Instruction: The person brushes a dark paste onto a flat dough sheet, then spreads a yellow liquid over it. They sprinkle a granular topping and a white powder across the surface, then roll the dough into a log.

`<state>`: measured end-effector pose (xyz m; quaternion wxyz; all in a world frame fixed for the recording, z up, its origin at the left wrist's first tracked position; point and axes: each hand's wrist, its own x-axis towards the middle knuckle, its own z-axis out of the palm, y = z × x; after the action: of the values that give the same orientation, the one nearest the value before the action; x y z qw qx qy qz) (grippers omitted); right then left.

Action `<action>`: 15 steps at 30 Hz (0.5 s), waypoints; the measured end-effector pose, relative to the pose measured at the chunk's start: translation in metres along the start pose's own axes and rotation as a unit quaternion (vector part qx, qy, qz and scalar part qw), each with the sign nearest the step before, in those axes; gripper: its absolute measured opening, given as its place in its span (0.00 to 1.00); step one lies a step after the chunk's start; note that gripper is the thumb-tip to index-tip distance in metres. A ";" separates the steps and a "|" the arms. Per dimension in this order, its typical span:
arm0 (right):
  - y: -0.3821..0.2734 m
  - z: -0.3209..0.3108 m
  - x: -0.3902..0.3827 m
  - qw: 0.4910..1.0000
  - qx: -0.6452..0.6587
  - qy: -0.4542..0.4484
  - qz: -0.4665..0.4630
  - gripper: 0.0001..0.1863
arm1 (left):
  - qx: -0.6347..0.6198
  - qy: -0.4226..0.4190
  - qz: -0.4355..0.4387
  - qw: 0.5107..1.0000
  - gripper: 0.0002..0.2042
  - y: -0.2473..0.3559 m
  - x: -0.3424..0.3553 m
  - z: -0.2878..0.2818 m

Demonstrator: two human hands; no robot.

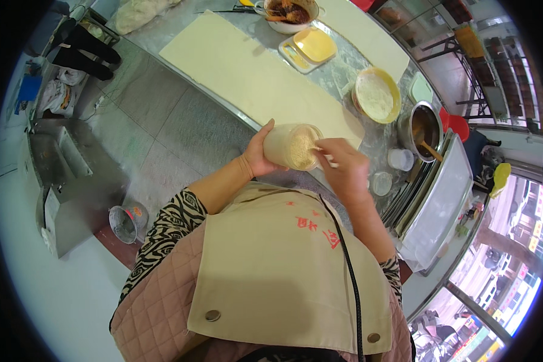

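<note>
My left hand is closed around a translucent tub filled with pale beige powder, tilted toward the right. My right hand pinches a small white utensil, probably a scoop, dipped at the tub's mouth; its shape is mostly hidden by the fingers and powder. Just beyond the tub, a long rolled-out dough sheet lies along the metal table. A yellow bowl of white flour sits to the right.
A kitchen scale, filling pot, steel bowl with wooden spoon, small containers and stacked trays stand on the table. A dough pile is at upper left. A person's dark-clad legs are beyond a steel appliance.
</note>
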<state>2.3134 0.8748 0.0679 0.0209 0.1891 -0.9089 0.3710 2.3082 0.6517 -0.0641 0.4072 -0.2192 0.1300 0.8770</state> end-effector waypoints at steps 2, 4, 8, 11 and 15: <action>-0.038 0.034 0.033 0.996 -0.084 -0.018 -0.018 0.11 | 0.038 0.021 0.000 0.999 0.34 0.022 -0.001 -0.007; -0.047 0.058 0.066 0.993 -0.097 -0.061 0.031 0.11 | 0.040 0.014 -0.004 0.999 0.33 0.052 0.002 -0.015; -0.034 0.064 0.098 0.992 -0.007 -0.019 0.124 0.10 | 0.057 0.003 -0.027 0.998 0.31 0.102 0.005 -0.034; -0.006 0.025 0.096 0.957 0.003 0.048 0.286 0.10 | 0.050 0.043 -0.017 0.998 0.34 0.121 0.007 -0.043; 0.043 -0.011 0.070 0.921 -0.076 0.070 0.376 0.12 | 0.038 0.038 0.000 0.999 0.35 0.137 -0.001 -0.057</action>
<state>2.2321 0.8878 0.0596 -0.0418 -0.1952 -0.9348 0.2938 2.2187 0.5405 -0.1068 0.4099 -0.2371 0.1784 0.8625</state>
